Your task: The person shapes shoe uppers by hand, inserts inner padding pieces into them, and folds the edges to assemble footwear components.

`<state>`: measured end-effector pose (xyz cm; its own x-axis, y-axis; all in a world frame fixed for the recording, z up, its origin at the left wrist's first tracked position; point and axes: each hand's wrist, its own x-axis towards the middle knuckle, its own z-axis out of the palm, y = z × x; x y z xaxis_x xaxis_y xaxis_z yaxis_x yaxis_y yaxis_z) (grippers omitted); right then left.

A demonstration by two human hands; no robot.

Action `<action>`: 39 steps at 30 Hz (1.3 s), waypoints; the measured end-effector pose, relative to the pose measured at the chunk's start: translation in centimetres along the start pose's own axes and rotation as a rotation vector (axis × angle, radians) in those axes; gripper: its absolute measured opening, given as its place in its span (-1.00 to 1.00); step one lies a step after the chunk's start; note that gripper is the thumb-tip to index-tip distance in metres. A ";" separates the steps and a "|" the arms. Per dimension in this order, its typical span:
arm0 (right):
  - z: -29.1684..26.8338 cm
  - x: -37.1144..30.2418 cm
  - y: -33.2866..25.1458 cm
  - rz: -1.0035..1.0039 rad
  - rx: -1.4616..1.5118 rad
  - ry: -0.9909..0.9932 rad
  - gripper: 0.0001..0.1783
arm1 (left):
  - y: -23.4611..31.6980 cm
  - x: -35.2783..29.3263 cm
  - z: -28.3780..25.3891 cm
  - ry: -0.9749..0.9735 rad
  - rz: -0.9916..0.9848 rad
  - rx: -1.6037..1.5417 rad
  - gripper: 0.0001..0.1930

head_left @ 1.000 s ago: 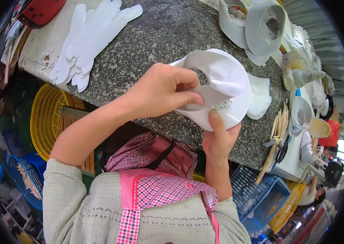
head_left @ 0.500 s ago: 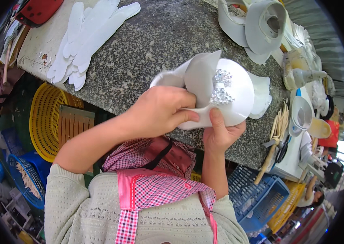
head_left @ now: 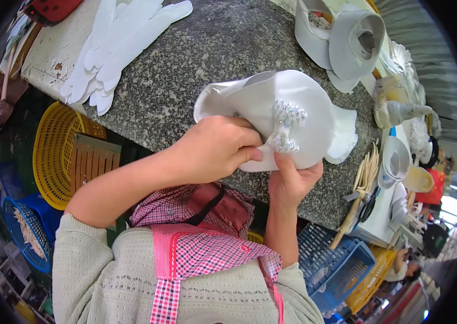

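Note:
Over the near edge of the speckled stone worktop (head_left: 196, 59) I hold a glossy white shoe upper (head_left: 310, 121) trimmed with a sparkling rhinestone bow (head_left: 286, 125). My left hand (head_left: 222, 147) is closed, pinching the upper's near edge between thumb and curled fingers. Close beside it, my right hand (head_left: 295, 178) grips the same edge, its thumb on top by the bow and its other fingers largely hidden underneath. Another white piece (head_left: 344, 135) shows just right of the held upper; whether it is joined to it I cannot tell.
Flat white insole-shaped pieces (head_left: 112, 48) lie piled at the left. White uppers (head_left: 355, 46) stand at the far right, near a grimy glue pot (head_left: 393, 102) and bundled wooden sticks (head_left: 366, 175). Yellow (head_left: 50, 156) and blue (head_left: 342, 270) baskets sit below the worktop.
The upper has turned a little in my hands: its raised flap now lies lower and the bow faces more sideways. Both hands keep their grip.

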<state>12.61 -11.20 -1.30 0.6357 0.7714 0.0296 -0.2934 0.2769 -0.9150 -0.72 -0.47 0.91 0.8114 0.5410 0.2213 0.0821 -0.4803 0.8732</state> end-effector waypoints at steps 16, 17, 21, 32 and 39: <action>-0.7 0.6 -0.7 0.057 0.187 -0.017 -0.59 | -0.1 -1.1 0.3 0.035 0.229 0.183 -0.77; -1.1 0.4 -0.8 0.027 0.207 -0.074 -0.55 | 0.8 -0.7 -0.9 -0.241 0.081 0.103 -0.79; -2.9 1.0 -2.1 0.116 0.243 -0.265 -0.31 | 0.2 1.9 -2.5 -0.527 0.270 0.423 -0.75; -2.5 -1.6 0.1 0.278 0.334 -0.249 -0.36 | 0.0 0.5 -1.2 -0.253 0.331 0.243 -0.73; 0.0 -1.9 -0.1 0.375 0.269 0.003 -0.46 | 0.1 -0.6 -0.9 0.041 0.180 0.028 -0.76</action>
<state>11.48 -12.67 -1.23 0.4518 0.8454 -0.2849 -0.6784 0.1183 -0.7251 -1.72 -0.23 1.28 0.7901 0.4723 0.3907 -0.0454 -0.5906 0.8057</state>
